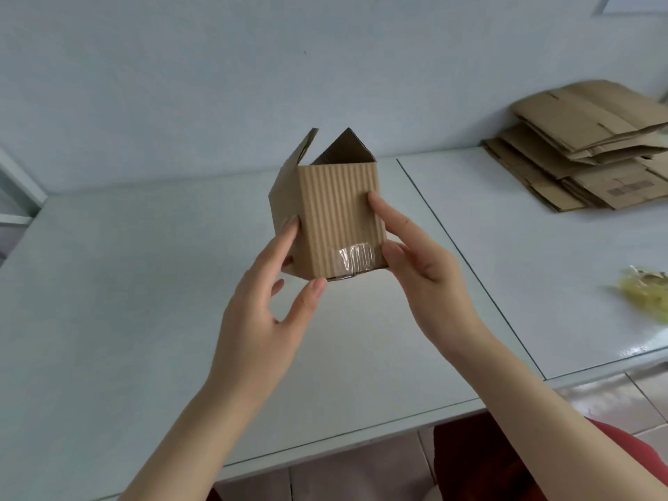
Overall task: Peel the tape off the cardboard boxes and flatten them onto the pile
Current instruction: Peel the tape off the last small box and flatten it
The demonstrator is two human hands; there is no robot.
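Observation:
A small corrugated cardboard box [336, 211] is held up in the air above the table, its top flaps standing open. Clear tape [352, 258] wraps over the lower edge of its near face onto the underside. My left hand [264, 305] grips the box's left side, thumb tip at the bottom corner and fingers behind. My right hand [423, 269] holds the right side, with the index finger lying on the near face and the thumb near the taped edge. The pile of flattened boxes [585, 150] lies at the far right of the table.
The white table [144, 283] has a seam running diagonally right of the box. A crumpled wad of yellowish tape [647, 294] lies at the right edge. A wall rises behind the table. Tiled floor and a red garment show below the table's near edge.

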